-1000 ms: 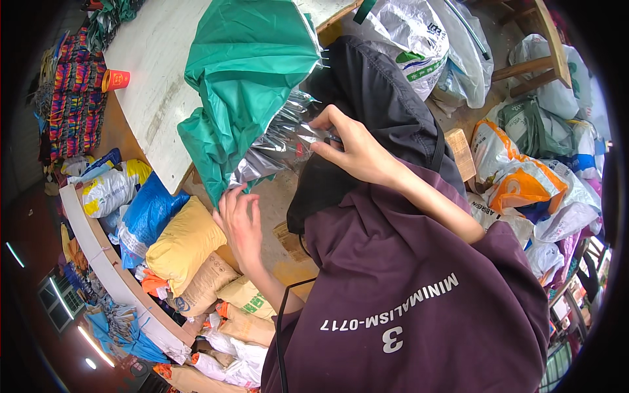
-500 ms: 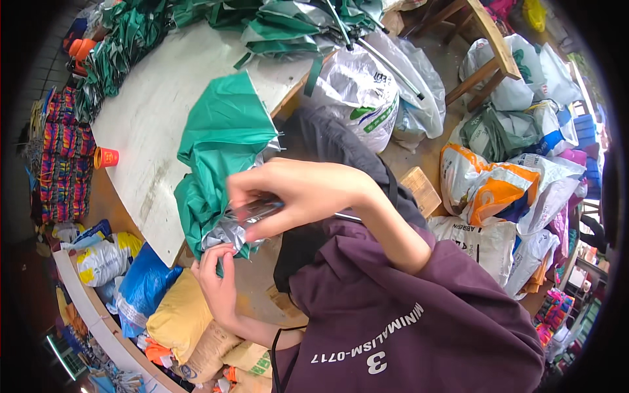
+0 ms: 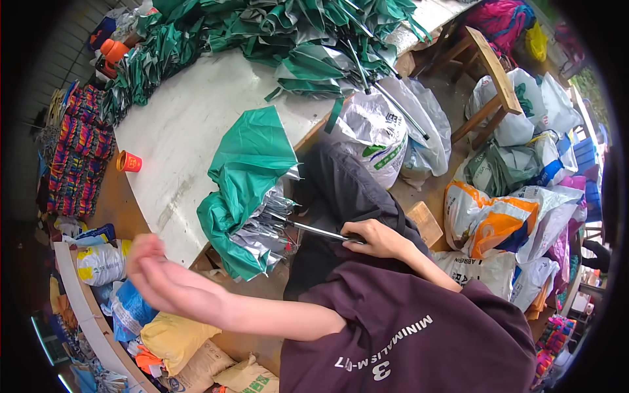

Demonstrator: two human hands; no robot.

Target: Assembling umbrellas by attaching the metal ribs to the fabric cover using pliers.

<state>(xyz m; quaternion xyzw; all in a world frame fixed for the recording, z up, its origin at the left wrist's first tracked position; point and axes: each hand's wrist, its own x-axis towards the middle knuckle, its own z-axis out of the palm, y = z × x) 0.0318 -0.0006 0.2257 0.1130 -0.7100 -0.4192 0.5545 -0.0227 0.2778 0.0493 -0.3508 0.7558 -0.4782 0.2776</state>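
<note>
Gripping the thin metal shaft (image 3: 313, 229) of a green umbrella (image 3: 247, 190) with the right hand (image 3: 377, 239), fingers closing around it near the lap. Hanging half folded over the edge of the white worktop (image 3: 190, 137), canopy crumpled, silver lining showing underneath. Holding nothing in the left hand (image 3: 157, 275), lifted apart from the umbrella with fingers loosely curled and open, above sacks (image 3: 170, 334) lying on the floor.
</note>
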